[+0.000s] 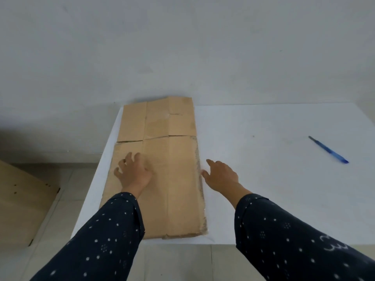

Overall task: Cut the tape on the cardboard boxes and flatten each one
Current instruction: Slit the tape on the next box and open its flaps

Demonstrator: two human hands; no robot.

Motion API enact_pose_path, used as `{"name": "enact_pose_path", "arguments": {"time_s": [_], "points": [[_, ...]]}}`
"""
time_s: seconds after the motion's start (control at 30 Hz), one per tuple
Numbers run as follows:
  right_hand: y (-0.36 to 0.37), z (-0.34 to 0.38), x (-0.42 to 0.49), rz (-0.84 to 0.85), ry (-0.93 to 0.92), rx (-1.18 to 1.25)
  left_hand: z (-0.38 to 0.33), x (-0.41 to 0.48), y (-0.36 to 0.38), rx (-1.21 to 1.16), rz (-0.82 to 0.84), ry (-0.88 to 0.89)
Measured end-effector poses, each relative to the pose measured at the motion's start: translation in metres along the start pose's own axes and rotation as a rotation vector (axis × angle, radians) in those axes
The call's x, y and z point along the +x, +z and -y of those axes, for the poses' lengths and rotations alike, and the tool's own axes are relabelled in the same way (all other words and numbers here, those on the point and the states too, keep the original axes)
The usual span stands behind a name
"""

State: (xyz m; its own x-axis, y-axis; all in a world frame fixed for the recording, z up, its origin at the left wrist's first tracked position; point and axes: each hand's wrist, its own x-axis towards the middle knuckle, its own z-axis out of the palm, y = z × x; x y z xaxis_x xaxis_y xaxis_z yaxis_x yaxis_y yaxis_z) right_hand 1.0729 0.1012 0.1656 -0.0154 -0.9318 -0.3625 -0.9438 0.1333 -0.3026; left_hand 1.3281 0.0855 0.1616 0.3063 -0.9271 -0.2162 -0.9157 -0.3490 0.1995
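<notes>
Flattened cardboard box (176,179) lies flat on the left part of the white table (263,189), long axis running away from the person, far end reaching the wall, near end close to the table's front edge. Flaps at the far end lie open and flat; strips of clear tape show along the right edge. Left hand (133,171) rests palm-down on the left half of the box, fingers spread and slightly bent, gripping nothing. Right hand (221,175) sits just beside the box's right edge, fingers loosely extended, thumb at or touching the taped edge; contact too blurred to confirm. Both sleeves dark with white dots. Blue-handled cutter (328,150) lies on the table well apart to the right. Another cardboard piece (22,199) lies on the tiled floor, left of the table.
</notes>
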Motion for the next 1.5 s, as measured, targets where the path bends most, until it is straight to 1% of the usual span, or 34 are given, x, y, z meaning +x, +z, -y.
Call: {"name": "enact_pose_path", "arguments": {"time_s": [0.13, 0.3, 0.6, 0.83, 1.17, 1.3, 1.4, 1.5], "points": [[-0.031, -0.044, -0.017, -0.034, -0.018, -0.051, -0.078, -0.023, -0.003, 0.017, -0.001, 0.13], [-0.081, -0.126, -0.047, -0.094, -0.032, -0.095, -0.184, -0.076, 0.0, 0.005, 0.006, 0.241], [-0.169, -0.332, -0.121, -0.209, -0.043, -0.176, -0.385, -0.202, 0.039, 0.04, -0.05, 0.385], [-0.228, -0.49, -0.154, -0.277, 0.035, -0.178, -0.549, -0.259, 0.075, 0.056, -0.057, 0.514], [-0.312, -0.683, -0.141, -0.324, 0.199, -0.086, -0.79, -0.294, 0.132, 0.109, 0.003, 0.75], [-0.33, -0.764, -0.123, -0.311, 0.258, -0.042, -0.87, -0.309, 0.163, 0.101, 0.039, 0.82], [-0.334, -0.824, -0.102, -0.271, 0.282, -0.012, -0.919, -0.316, 0.193, 0.093, 0.07, 0.828], [-0.334, -0.885, -0.073, -0.207, 0.245, -0.023, -0.958, -0.318, 0.23, 0.057, 0.094, 0.763]]}}
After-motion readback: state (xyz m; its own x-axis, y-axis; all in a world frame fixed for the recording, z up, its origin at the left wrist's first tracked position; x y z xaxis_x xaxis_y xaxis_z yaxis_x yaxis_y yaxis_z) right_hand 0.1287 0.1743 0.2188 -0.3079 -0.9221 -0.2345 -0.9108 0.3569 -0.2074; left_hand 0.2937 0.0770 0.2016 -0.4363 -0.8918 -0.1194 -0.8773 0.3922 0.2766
